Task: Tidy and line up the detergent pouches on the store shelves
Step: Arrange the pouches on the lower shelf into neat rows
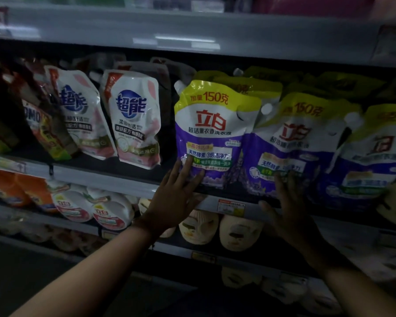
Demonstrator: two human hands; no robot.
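Left hand (177,197): fingers straight and spread, tips pressing the lower front of the first purple pouch (212,133), forearm angled up from lower left. Right hand (288,209): fingers extended, gripping nothing, tips on the second purple pouch (290,143). Both pouches stand touching on the middle shelf (114,177).

Before you, the purple-and-yellow pouch (212,133) reads "加量150克" on its yellow band, with red "立白" and "天然酵素·3倍洁净力" below. The pouch beside it (293,143) repeats "150克" and "立白", blurred. Two white-and-pink pouches (133,117) carry blue "超能"; the nearer adds "柔顺舒适". A dark pouch (36,124) far left shows "OMO". The shelf-edge price tag (231,206) is unreadable.
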